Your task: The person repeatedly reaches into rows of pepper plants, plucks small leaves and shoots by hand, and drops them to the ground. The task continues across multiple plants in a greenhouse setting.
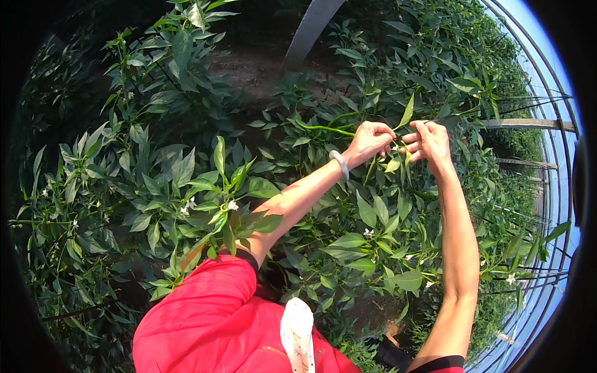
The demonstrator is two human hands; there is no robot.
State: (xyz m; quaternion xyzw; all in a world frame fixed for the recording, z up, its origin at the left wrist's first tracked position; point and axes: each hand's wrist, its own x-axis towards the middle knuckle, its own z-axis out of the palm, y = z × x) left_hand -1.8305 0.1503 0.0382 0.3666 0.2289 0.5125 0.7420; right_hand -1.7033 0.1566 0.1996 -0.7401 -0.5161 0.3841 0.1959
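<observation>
My left hand (371,142), with a pale bangle (339,166) at the wrist, has its thumb and forefinger closed on a thin pepper shoot (392,165). Long green chili peppers (325,128) stick out on the left of this hand; whether they lie in the palm or hang behind it I cannot tell. Just right of it, my right hand (431,143) reaches to the same shoot with its fingers curled. Its fingertips are close to the stem, but their contact is unclear. A narrow light-green leaf (407,112) stands up between both hands.
Dense pepper plants (368,252) with white flowers (232,205) surround me. One leafy branch (224,186) crosses in front of my left forearm. A grey curved post (310,35) rises at the top, beside bare soil (247,74). Greenhouse framing (527,124) and strings run along the right.
</observation>
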